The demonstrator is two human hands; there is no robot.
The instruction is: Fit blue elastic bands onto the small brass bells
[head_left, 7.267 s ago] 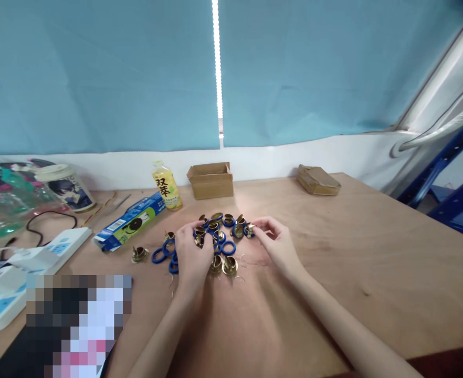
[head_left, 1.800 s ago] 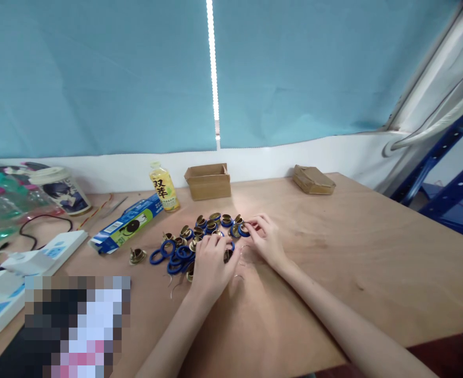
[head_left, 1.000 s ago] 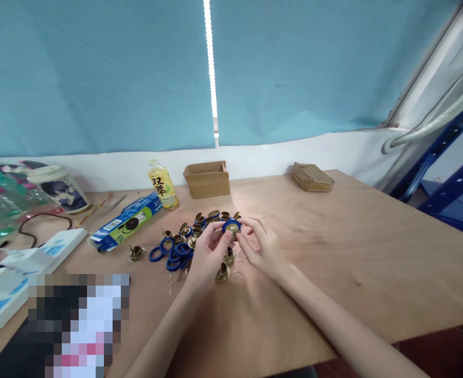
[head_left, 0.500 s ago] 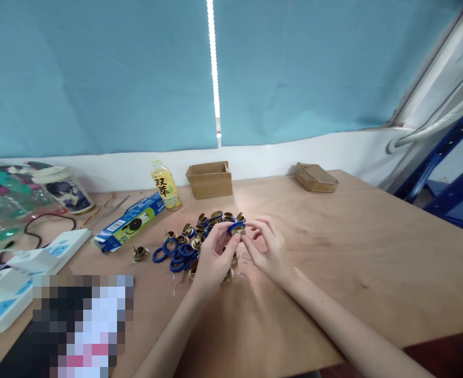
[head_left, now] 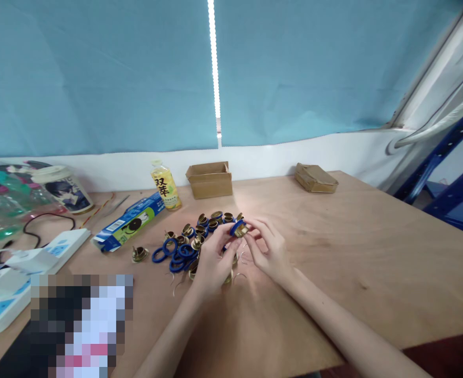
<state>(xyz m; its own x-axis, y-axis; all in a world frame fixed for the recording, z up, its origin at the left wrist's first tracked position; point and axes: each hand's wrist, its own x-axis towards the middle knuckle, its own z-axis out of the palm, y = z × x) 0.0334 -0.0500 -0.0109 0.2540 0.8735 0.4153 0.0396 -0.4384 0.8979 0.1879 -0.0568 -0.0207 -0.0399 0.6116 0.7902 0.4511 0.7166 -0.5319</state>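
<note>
Brass fitting (head_left: 242, 231) is held between both hands, with a blue ring (head_left: 234, 229) around it; tilted, brass side turned right. Ring side is gripped by the left hand (head_left: 216, 261), thumb toward the near side. Brass side is pinched by the right hand (head_left: 270, 253) at its fingertips. Exact finger contact is partly hidden.

Held part is located at the right end of the loose pile. Other brass fittings (head_left: 188, 230) are spread behind and left of the left hand, several with blue rings fitted. Loose blue rings (head_left: 170, 247) are heaped on the pile's left side, some overlapping. A lone fitting (head_left: 139, 254) is set apart, farther left. Thin curved strips (head_left: 177, 288) are scattered at the pile's near edge, more by the right hand. Part of the pile is hidden by the left hand.

Surface (head_left: 373, 247) is wooden. Behind the pile: blue-green carton (head_left: 131, 224), yellow-labelled bottle (head_left: 167, 188), open cardboard box (head_left: 210, 185).
</note>
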